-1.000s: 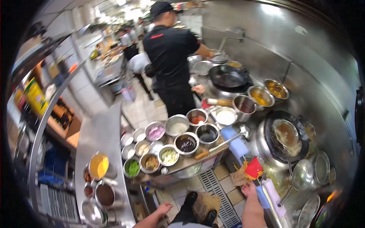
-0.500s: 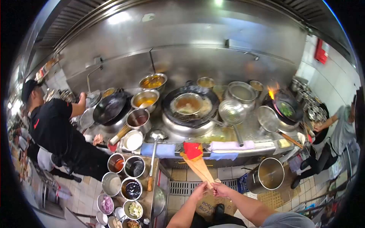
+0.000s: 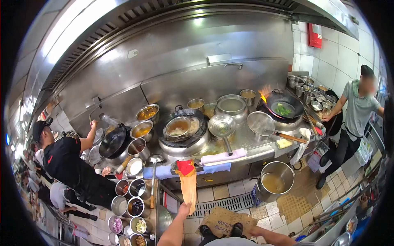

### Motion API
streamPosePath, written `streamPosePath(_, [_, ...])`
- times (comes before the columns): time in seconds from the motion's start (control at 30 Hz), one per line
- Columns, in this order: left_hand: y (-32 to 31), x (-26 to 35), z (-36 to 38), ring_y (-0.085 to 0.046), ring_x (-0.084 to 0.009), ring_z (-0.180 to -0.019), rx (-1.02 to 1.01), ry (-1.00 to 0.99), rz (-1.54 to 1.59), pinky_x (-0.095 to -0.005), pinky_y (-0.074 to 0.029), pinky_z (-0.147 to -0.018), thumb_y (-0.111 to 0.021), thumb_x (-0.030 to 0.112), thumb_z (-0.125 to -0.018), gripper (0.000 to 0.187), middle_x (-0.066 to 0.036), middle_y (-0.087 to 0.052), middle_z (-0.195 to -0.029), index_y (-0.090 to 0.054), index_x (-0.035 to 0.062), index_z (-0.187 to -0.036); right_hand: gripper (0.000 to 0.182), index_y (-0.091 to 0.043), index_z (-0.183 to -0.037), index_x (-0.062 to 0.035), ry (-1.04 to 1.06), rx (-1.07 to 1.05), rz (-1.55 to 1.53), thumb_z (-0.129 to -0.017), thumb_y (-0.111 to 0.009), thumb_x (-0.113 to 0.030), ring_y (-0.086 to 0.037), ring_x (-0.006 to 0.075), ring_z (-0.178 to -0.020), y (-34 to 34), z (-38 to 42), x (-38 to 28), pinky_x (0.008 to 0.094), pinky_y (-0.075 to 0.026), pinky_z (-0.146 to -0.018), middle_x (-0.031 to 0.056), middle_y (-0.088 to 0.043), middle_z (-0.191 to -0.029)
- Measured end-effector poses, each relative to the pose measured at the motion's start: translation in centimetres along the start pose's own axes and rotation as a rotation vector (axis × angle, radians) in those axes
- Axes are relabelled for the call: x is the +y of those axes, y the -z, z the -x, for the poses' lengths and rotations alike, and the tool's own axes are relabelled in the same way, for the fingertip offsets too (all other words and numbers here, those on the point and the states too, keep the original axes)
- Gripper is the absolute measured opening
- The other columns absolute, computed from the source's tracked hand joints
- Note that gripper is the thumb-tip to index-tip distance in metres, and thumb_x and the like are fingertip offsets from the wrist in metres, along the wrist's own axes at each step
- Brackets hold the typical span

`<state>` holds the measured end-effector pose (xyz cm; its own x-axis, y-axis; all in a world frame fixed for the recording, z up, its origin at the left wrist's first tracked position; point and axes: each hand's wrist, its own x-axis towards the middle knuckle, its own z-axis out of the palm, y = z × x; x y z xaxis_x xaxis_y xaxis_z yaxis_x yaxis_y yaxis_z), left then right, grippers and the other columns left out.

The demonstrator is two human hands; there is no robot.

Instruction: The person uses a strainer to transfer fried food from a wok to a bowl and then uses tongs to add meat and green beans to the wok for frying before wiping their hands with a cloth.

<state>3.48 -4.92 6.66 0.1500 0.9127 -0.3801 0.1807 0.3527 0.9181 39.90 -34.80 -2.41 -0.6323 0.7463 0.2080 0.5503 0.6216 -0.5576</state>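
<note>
A long peach-orange cloth (image 3: 188, 190) hangs from the front edge of the range, with a red cloth part (image 3: 185, 167) at its top. My left hand (image 3: 185, 209) is closed on the lower left edge of this cloth. Off to the right, apart from the cloth, my right hand (image 3: 255, 231) is low over the floor beside a flattened cardboard sheet (image 3: 219, 218). Its fingers are too small and indistinct to make out. Above the cloth, a wok (image 3: 201, 137) holds a strainer basket (image 3: 179, 126) in bubbling liquid.
Flames rise behind a wok with greens (image 3: 284, 110). A large pot of liquid (image 3: 287, 174) stands on the floor at right. A ladle (image 3: 154, 164) lies by several ingredient pots. One co-worker (image 3: 67, 164) is at left, another (image 3: 359, 106) at right.
My right hand has let go of the cloth and moved right and down. The cloth now hangs straighter, with my left hand still on it. The view has turned to the right.
</note>
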Motion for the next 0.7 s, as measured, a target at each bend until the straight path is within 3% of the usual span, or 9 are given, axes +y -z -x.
streamPosePath(0.03, [-0.3,0.2,0.9,-0.061,-0.0286,-0.077,0.012,-0.037,-0.239,-0.0393,-0.047,-0.069,-0.046,0.028,-0.087,0.034,-0.017,-0.062,-0.087,-0.056,-0.0017,-0.100,0.013,-0.056,-0.070,-0.0054,-0.278,-0.496,0.158,-0.072,-0.056,-0.018,-0.056,0.0303,-0.058,-5.5,7.2,3.5,0.0397,-0.045,-0.053,0.0145,-0.057,-0.064])
streamPosePath(0.07, [-0.8,0.8,2.2,-0.061,-0.0294,-0.078,0.027,-0.070,-0.477,-0.0389,-0.046,-0.070,-0.048,0.029,-0.085,0.035,-0.019,-0.062,-0.085,-0.058,-0.0030,-0.096,0.017,-0.057,-0.070,-0.0029,-0.595,-0.001,-0.628,-0.073,-0.058,-0.019,-0.056,0.0230,-0.056,-11.6,17.2,6.7,0.0375,-0.046,-0.053,0.0132,-0.056,-0.061])
streamPosePath(0.1, [-1.3,1.6,3.5,-0.060,-0.0337,-0.085,0.045,-0.055,-0.660,-0.0399,-0.045,-0.074,-0.047,0.033,-0.084,0.040,-0.024,-0.060,-0.088,-0.059,-0.0046,-0.093,0.016,-0.058,-0.070,-0.0036,-0.909,-0.228,-0.235,-0.075,-0.057,-0.019,-0.054,0.0164,-0.052,-14.1,21.9,6.8,0.0345,-0.045,-0.049,0.0088,-0.053,-0.056])
streamPosePath(0.17, [-2.0,0.4,4.1,-0.058,-0.0356,-0.087,0.035,-0.049,-0.699,-0.0411,-0.045,-0.076,-0.045,0.034,-0.084,0.042,-0.025,-0.059,-0.089,-0.059,-0.0041,-0.093,0.014,-0.059,-0.070,-0.0051,-0.553,-0.374,-0.003,-0.076,-0.055,-0.017,-0.052,0.0176,-0.048,-6.3,22.5,0.2,0.0347,-0.044,-0.046,0.0069,-0.052,-0.056])
streamPosePath(0.3, [-1.7,-4.1,4.3,-0.056,-0.0386,-0.092,0.016,-0.021,-0.745,-0.0439,-0.043,-0.080,-0.042,0.037,-0.084,0.043,-0.026,-0.059,-0.092,-0.060,-0.0009,-0.093,0.007,-0.063,-0.066,-0.0157,-1.048,-0.135,0.188,-0.068,-0.062,-0.023,-0.057,0.0300,-0.062,-7.0,28.2,-4.2,0.0431,-0.050,-0.063,0.0119,-0.059,-0.065])
streamPosePath(0.47, [0.4,-3.9,5.1,-0.056,-0.0359,-0.094,-0.028,0.084,-0.687,-0.0431,-0.043,-0.082,-0.040,0.035,-0.084,0.040,-0.022,-0.059,-0.097,-0.060,0.0033,-0.099,0.015,-0.059,-0.069,-0.0055,-1.077,-0.381,-0.108,-0.076,-0.053,-0.017,-0.052,0.0205,-0.050,-5.2,15.9,1.9,0.0350,-0.042,-0.046,0.0087,-0.053,-0.055])
streamPosePath(0.5, [1.1,-4.2,4.6,-0.055,-0.0358,-0.095,-0.034,0.093,-0.694,-0.0425,-0.043,-0.082,-0.039,0.036,-0.085,0.042,-0.022,-0.059,-0.098,-0.060,0.0027,-0.100,0.014,-0.058,-0.065,-0.0065,-0.817,0.298,-0.525,-0.075,-0.052,-0.015,-0.050,0.0191,-0.047,-13.0,18.4,12.2,0.0346,-0.039,-0.043,0.0080,-0.051,-0.053])
streamPosePath(0.53, [1.7,-4.4,4.6,-0.055,-0.0358,-0.095,-0.031,0.100,-0.686,-0.0425,-0.043,-0.082,-0.039,0.036,-0.085,0.042,-0.022,-0.059,-0.098,-0.060,0.0027,-0.100,0.012,-0.061,-0.063,-0.0098,-0.963,0.006,0.063,-0.066,-0.058,-0.022,-0.058,0.0328,-0.065,-3.3,9.2,7.5,0.0409,-0.046,-0.059,0.0150,-0.060,-0.068])
streamPosePath(0.7, [2.9,-8.0,2.4,-0.060,-0.0285,-0.080,-0.173,0.145,-0.665,-0.0386,-0.046,-0.070,-0.038,0.042,-0.088,0.046,-0.018,-0.061,-0.087,-0.060,0.0022,-0.091,0.019,-0.059,-0.079,-0.0062,-0.938,0.522,-1.222,-0.084,-0.050,-0.022,-0.050,0.0148,-0.045,15.9,-17.4,9.7,0.0269,-0.037,-0.040,0.0033,-0.053,-0.055])
